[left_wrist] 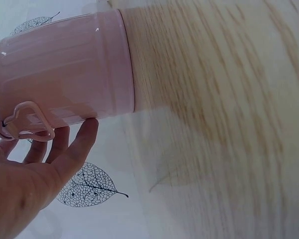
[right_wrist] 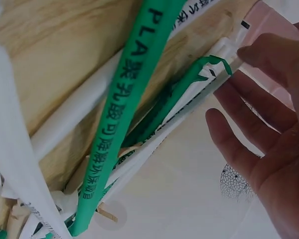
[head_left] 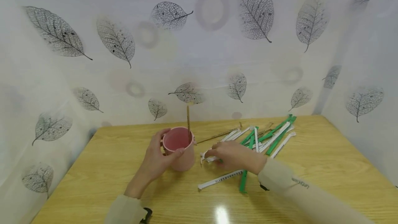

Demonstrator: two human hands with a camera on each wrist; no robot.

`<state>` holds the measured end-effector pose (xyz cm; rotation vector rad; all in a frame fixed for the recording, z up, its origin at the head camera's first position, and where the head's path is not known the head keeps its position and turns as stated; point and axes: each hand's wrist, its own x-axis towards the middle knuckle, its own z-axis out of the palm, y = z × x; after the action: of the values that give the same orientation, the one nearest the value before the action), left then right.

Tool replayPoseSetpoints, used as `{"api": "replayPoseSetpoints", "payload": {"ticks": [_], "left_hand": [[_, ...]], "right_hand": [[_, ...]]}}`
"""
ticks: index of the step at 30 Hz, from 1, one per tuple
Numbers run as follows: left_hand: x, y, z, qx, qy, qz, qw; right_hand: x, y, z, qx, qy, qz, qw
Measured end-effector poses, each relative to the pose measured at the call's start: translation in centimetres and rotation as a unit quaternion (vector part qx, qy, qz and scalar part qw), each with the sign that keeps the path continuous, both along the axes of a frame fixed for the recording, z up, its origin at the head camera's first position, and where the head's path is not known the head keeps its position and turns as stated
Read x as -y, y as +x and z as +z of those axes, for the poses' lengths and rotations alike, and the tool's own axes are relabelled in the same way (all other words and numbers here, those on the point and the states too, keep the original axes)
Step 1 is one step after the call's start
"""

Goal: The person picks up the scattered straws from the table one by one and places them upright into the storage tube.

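Pink cup [head_left: 183, 160] just left of centre in the lower half of the head view. Your left hand [head_left: 155, 163] is clamped on it, thumb on the near side, fingers round the left. One brown straw [head_left: 188, 123] stands up in it.

Your right hand [head_left: 234, 155] is low over the near-left end of the straw pile [head_left: 275, 137]. In the right wrist view, thumb and forefinger look pinched on the tip of a white straw [right_wrist: 194, 102], upper right of the frame.

Step in hand, by my reading: picking one straw out. Your next move calls for a firm pinch and a lift clear of the green straw [right_wrist: 122, 107] lying close by.

Hard to make out: finger contact in the head view, masked by your knuckles; the cup's floor; whether its base sits flat. Its top is cut off at the left wrist view's left edge.
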<state>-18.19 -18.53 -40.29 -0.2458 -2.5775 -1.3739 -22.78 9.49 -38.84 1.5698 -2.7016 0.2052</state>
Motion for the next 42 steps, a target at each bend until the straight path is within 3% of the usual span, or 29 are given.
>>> {"api": "replayPoseSetpoints", "payload": {"ticks": [5,9,14,18,22,29,38,42], "left_hand": [[0.0,0.0,-0.1,0.006,0.004,-0.003,1.0000],[-0.1,0.1,-0.1,0.007,0.005,-0.002,1.0000],[-0.1,0.1,-0.1,0.008,0.000,0.003,1.0000],[0.0,0.2,-0.1,0.010,-0.002,0.006,0.9999],[0.0,0.1,0.0,0.010,0.002,0.004,0.9999],[0.0,0.1,0.1,0.011,-0.001,0.006,0.9999],[0.1,0.2,0.3,0.008,-0.018,0.008,0.9998],[0.0,0.2,0.3,0.005,-0.024,0.008,0.9997]], "right_hand": [[0.1,-0.1,-0.5,-0.019,-0.003,0.006,0.9998],[-0.3,-0.2,-0.3,-0.068,-0.028,0.020,0.9971],[-1.1,-0.4,0.7,-0.134,-0.085,0.052,0.9859],[-1.6,-0.8,1.8,-0.143,-0.161,0.064,0.9745],[-1.9,-1.6,3.2,-0.135,-0.246,0.076,0.9569],[-2.8,-2.6,5.2,-0.155,-0.341,0.078,0.9239],[-2.7,-2.9,7.3,-0.126,-0.471,0.039,0.8722],[-2.2,-2.7,8.5,-0.105,-0.506,0.030,0.8554]]}}
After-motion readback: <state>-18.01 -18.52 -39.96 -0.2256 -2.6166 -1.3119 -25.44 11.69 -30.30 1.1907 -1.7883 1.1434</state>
